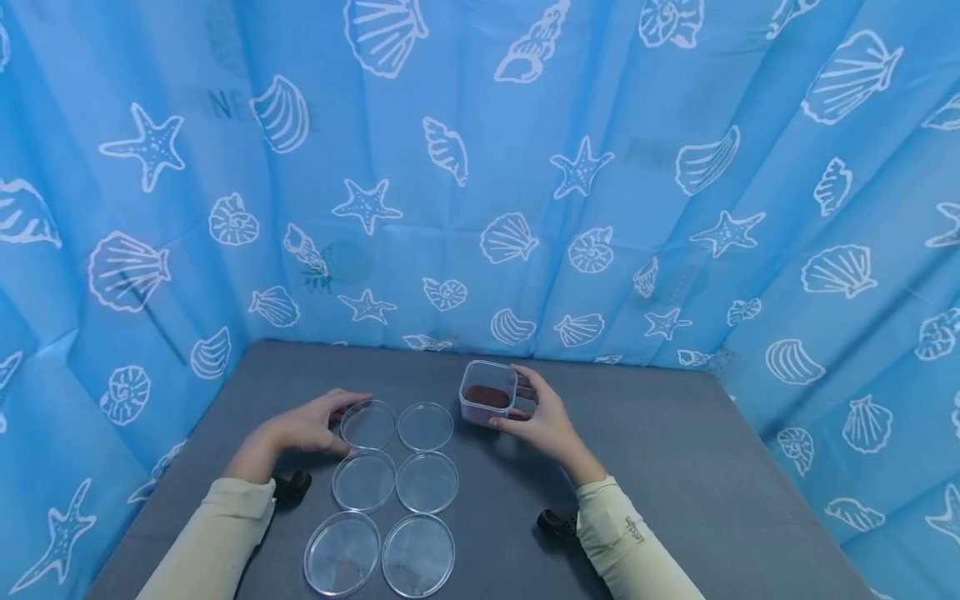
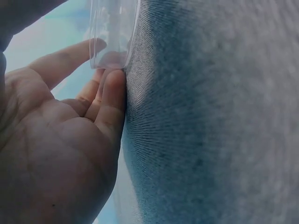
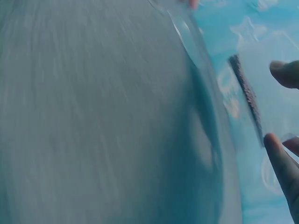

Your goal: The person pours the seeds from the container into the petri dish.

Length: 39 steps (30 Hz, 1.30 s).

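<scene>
My left hand (image 1: pixel 311 423) holds the far left clear round dish (image 1: pixel 368 426) by its rim, thumb on the near side and fingers on the far side. In the left wrist view, fingertips (image 2: pixel 113 88) meet the edge of this dish (image 2: pixel 114 28) close to the cloth. With the right hand (image 1: pixel 546 422) I grip a clear square container (image 1: pixel 477 413) from its right side, slightly tilted. Dark brown granular material (image 1: pixel 487 396) covers its bottom; in the right wrist view this brown layer (image 3: pixel 247 93) shows edge-on through the wall, near my fingers (image 3: pixel 282 163).
More clear dishes stand in two columns: a far right dish (image 1: pixel 425 426), a middle pair with its left dish (image 1: pixel 363 481), and a near pair with its right dish (image 1: pixel 417 556). Grey cloth (image 1: pixel 660 483) covers the table. A blue shell-print curtain (image 1: pixel 465 208) hangs behind it.
</scene>
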Tool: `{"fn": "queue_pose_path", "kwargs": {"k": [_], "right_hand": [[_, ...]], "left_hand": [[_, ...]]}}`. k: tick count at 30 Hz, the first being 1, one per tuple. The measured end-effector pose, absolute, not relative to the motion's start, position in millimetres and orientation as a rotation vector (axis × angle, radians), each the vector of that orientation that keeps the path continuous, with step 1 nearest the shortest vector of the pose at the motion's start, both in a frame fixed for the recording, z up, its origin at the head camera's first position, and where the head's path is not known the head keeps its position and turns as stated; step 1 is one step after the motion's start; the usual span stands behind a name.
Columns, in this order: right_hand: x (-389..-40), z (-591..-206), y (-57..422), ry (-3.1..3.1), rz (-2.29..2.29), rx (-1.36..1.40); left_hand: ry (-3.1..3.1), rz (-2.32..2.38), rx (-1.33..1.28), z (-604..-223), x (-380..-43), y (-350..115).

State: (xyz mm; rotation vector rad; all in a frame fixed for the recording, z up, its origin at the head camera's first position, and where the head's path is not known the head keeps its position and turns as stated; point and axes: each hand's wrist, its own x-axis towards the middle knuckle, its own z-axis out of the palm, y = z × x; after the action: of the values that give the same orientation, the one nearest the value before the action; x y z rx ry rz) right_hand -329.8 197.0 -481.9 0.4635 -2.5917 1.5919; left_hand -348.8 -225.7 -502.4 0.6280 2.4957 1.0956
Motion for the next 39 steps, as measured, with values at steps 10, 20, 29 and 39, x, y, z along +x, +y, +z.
{"fn": "queue_pose_path", "kwargs": {"k": [10, 20, 29, 39], "right_hand": [[-340.4, -482.2, 143.5, -2.566, 1.456, 0.625], [-346.5, -475.7, 114.1, -2.568, 1.246, 0.762], [-347.0, -471.4, 96.7, -2.597, 0.94, 0.835], [-350.5, -468.1, 78.2, -2.599, 0.756, 0.913]], "left_hand": [[2.51, 1.093, 0.571, -499.7, -346.0, -224.4], [2.541, 1.099, 0.557, -502.3, -345.5, -224.7], [2.552, 1.112, 0.591, -503.3, -346.4, -221.7], [2.572, 1.136, 0.63, -502.8, -347.2, -222.2]]}}
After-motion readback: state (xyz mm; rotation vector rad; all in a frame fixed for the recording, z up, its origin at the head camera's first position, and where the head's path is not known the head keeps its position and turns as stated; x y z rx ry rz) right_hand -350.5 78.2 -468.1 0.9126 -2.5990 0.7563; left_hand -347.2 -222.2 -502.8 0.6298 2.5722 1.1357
